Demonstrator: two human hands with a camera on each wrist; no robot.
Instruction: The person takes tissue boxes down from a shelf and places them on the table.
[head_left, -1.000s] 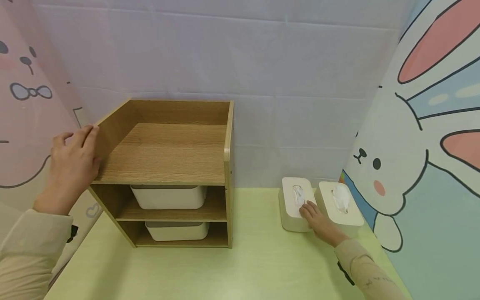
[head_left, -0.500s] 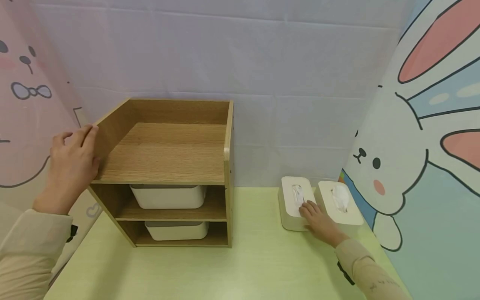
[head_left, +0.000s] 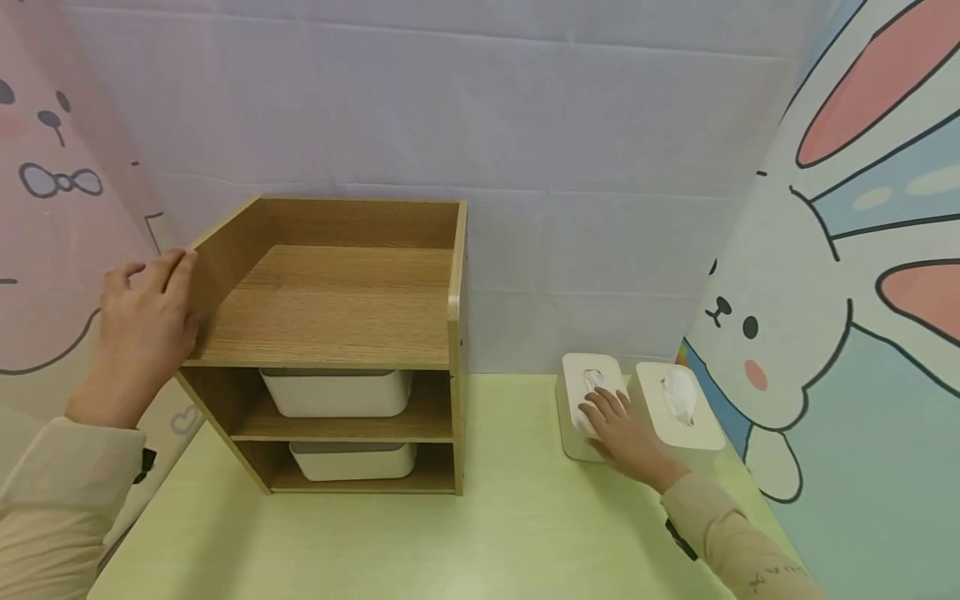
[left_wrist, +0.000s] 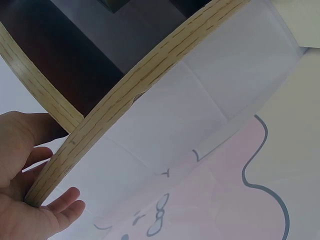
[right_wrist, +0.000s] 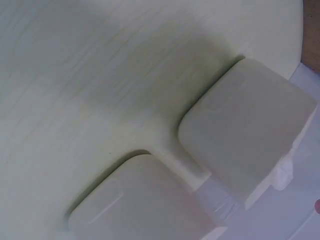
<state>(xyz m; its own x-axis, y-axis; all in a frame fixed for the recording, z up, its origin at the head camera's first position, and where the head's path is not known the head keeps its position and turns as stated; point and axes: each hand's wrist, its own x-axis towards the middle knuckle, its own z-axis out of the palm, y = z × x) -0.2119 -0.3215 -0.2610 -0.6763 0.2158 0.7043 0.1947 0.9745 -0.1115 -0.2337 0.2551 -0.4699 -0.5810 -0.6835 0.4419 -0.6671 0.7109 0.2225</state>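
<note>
My left hand [head_left: 146, 329] grips the left side panel of a small wooden shelf [head_left: 337, 300]. In the left wrist view the thumb and fingers lie on opposite sides of the panel's edge [left_wrist: 120, 97]. Over the left white tissue box [head_left: 592, 375] lies my right hand [head_left: 626, 437], its fingers extended across the lid by the slot and partly covering the tissue. Whether they press on it I cannot tell. A second white tissue box [head_left: 701, 417], a tissue poking up, stands just right of it. The right wrist view has both boxes, with the left one [right_wrist: 135, 200] lower down.
Two white bins, an upper one [head_left: 337, 396] and a lower one [head_left: 356, 463], sit in the shelf's compartments. Shelf and boxes stand on a pale yellow-green table [head_left: 517, 533]. A white cloth wall [head_left: 570, 208] rises behind, with cartoon-printed sheets on both sides.
My right hand has slid left over the left tissue box's lid, its fingers spreading further across. The left hand and both boxes look unmoved.
</note>
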